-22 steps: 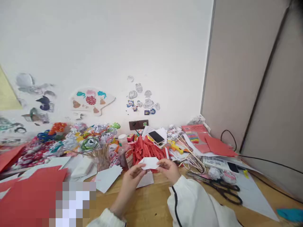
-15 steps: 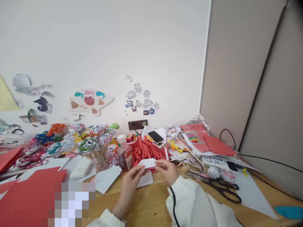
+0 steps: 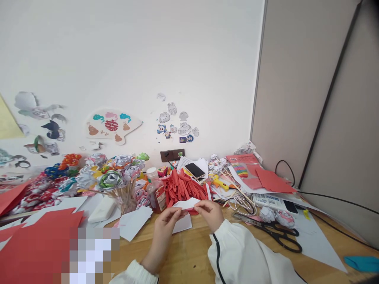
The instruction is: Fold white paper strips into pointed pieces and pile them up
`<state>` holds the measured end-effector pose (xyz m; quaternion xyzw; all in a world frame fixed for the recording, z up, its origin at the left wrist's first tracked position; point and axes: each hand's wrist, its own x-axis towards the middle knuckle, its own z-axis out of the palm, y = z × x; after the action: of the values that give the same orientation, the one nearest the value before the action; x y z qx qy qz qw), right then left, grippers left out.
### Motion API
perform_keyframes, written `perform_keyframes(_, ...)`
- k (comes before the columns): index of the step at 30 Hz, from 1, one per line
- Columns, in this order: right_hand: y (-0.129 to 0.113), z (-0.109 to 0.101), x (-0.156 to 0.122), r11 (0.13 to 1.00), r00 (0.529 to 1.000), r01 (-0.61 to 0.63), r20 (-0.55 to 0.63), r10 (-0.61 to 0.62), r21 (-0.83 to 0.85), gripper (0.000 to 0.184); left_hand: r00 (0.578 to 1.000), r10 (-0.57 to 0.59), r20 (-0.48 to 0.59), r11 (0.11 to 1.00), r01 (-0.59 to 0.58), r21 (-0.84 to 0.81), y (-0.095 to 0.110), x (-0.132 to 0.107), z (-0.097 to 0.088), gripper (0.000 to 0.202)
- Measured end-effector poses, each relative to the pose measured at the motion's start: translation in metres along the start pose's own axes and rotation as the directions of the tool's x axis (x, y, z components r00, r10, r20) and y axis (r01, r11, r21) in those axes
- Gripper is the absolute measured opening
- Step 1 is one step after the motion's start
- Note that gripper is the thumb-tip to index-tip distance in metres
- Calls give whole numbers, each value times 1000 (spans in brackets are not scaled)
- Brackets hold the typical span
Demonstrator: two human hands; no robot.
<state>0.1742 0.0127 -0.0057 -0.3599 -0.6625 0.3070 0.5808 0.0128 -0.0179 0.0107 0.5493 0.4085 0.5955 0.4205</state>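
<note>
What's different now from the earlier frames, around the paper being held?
The white paper now shows a thinner outline, its near edge arching upward; whether it was tilted or bent is unclear. Nothing was taken hold of or let go: the left hand and right hand still pinch it. The red strips, phone and scissors stayed put.

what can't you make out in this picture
In the head view:
- far side of the white paper in the left hand and right hand: turned from the camera
- part of the red sheet at lower left: masked by pixelated blocks
- rest of the blue item: cut off by the right edge
- small print on the red packet: too small
</note>
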Motion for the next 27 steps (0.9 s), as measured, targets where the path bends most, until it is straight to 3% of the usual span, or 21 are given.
perform_keyframes(4,1,3,-1,997,999,-31,-21,33,72,13,1000,-1,-20,999,1,-35,-1,0,2,15)
perform_keyframes(12,2,9,-5,996,993,-55,-97,62,75,12,975,-59,-214,994,39,-98,-2,1,6,22)
perform_keyframes(20,-1,10,-4,982,985,-106,-116,125,159,11,979,-53,-199,999,51,-17,6,-2,9,20)
perform_keyframes(27,-3,15,-6,971,979,-130,-132,158,201,13,972,-76,-221,996,67,-51,7,-4,12,18)
